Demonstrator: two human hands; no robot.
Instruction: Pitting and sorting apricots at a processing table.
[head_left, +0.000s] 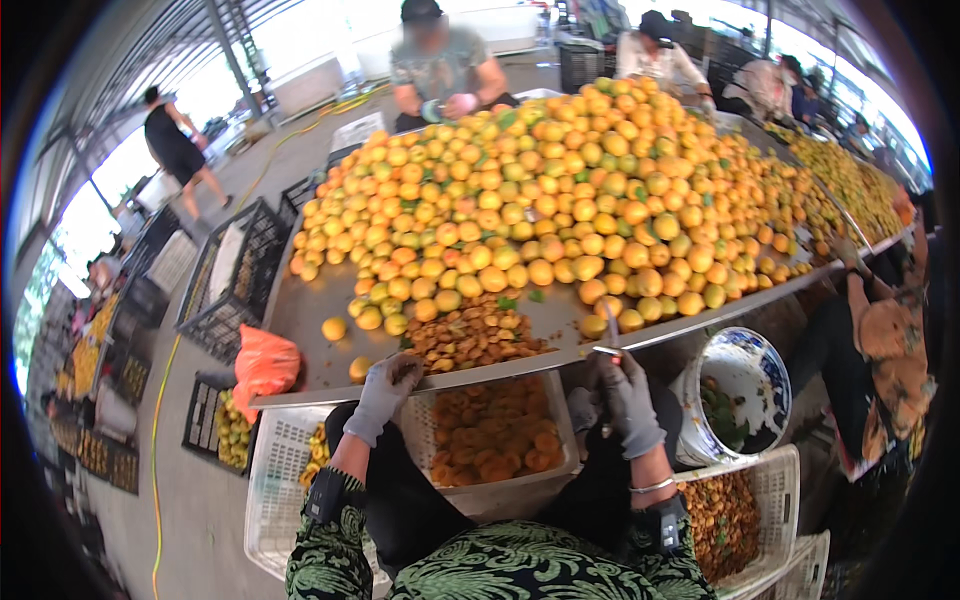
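Note:
My left hand (388, 394), in a pale, soiled glove, is at the front rim of a metal table (315, 300). Its fingers are curled beside a heap of brown apricot stones (480, 334), and whether anything is inside them cannot be seen. In my right hand (626, 397), also gloved, is a small knife (612, 330) with its thin blade pointing up over the rim. Beyond both hands rises a large pile of orange-yellow apricots (540, 195). Between my knees, under the rim, a white crate (566, 420) holds apricot halves (495, 435).
An orange plastic bag (262, 367) sits at the table's left corner. To my right stand a white bucket (686, 420) with leaves inside and a crate of stones (720, 517). Black crates (225, 300) line the left. Co-workers (442, 67) sit around the table; one person (176, 142) walks.

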